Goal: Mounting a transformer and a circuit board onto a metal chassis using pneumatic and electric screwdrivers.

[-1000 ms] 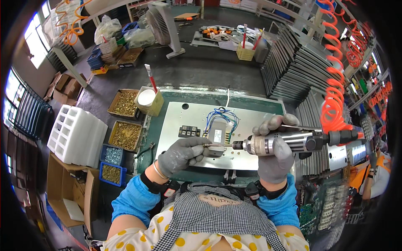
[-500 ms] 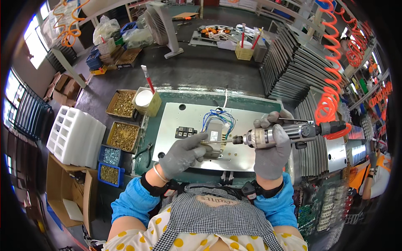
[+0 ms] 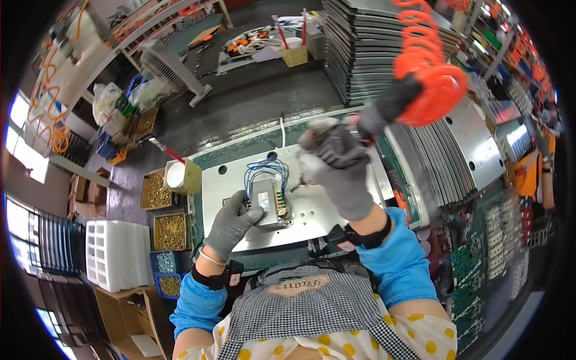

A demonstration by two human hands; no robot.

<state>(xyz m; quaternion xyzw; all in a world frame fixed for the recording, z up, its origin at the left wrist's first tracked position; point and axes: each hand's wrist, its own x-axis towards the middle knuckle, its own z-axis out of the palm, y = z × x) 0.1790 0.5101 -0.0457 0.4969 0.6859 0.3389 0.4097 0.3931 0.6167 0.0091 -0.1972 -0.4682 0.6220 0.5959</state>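
The grey metal box with a white label (image 3: 264,203) sits just left of the middle of the frame, on a flat, shiny silver metal plate (image 3: 321,223). Its long side runs mostly up and down the frame, with a row of gold screws (image 3: 279,201) along its right edge. The left hand (image 3: 230,223), in a grey glove, is nearer. Its fingers are bent by the box's left side and its thumb touches the low left part. I can't tell if it pinches anything small.

The right hand (image 3: 342,177), in a grey glove too, is blurry and off to the right of the box, a bit higher. It is wrapped around a power driver with a black back end (image 3: 384,113). The glove hides the driver's tip, so I can't tell just where it points. A curly red-orange hose (image 3: 431,96) hangs from the upper right, behind the driver.

Thin blue wires (image 3: 264,168) loop over the box's top end and cover that side. Tiny brass bits (image 3: 306,214) are on the plate, between the box and the right hand. Cardboard trays of gold screws (image 3: 170,231) sit at the left.
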